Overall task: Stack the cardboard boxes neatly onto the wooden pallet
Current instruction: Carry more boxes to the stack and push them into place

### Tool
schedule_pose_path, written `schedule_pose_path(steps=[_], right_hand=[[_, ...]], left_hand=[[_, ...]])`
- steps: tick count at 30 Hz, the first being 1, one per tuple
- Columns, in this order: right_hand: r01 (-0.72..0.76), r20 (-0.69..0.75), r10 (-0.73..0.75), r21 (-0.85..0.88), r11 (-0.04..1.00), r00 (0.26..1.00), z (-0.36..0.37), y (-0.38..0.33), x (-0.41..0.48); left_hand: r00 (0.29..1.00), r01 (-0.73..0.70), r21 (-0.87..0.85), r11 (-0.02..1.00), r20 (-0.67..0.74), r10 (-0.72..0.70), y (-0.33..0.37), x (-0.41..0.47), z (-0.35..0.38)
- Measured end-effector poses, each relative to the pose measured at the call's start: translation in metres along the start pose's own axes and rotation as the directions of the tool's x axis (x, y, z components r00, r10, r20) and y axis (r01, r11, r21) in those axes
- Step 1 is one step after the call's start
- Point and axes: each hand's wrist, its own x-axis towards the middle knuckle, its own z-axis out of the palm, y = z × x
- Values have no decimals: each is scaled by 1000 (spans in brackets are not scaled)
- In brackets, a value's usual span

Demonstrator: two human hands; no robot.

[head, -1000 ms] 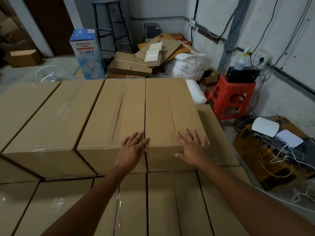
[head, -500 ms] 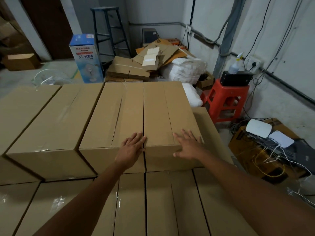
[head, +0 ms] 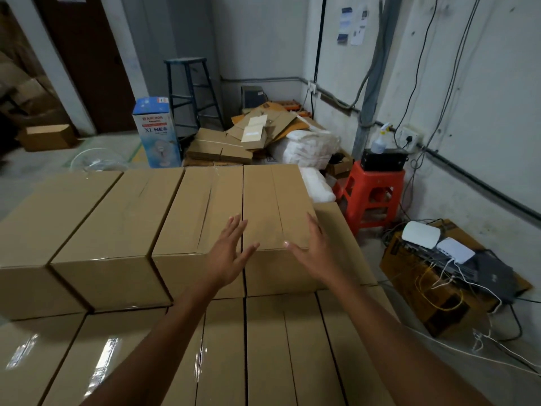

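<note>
Two bare arms reach forward, each grip released, fingers spread. The left hand (head: 231, 253) and right hand (head: 314, 250) are over the near end of the rightmost upper cardboard box (head: 272, 200), at 12 o'clock, atop a lower layer of boxes (head: 292, 347). A red stool (head: 373, 189) stands at 2 o'clock.
</note>
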Motion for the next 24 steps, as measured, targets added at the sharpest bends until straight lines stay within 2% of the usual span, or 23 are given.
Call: schedule_pose_path(steps=[6,12,17,24], right_hand=[[75,-98,-60,150,986,993,-30,-33,-78],[169,-119,-144,236,957,982,-50,-60,-195],[198,-56,-190,247,949,980,-45,-65,-298],[219,130,-259,261,940,957,-8,-78,-401]], left_hand=[[977,-19,-175,984,-211,-19,52,-78,-19],[948,-3,-173,985,-315,-52,112,-195,-42],[906,119,-169,978,-384,-177,137,-317,-55],[879,277,-122,953,-369,-303,140,-478,-84]])
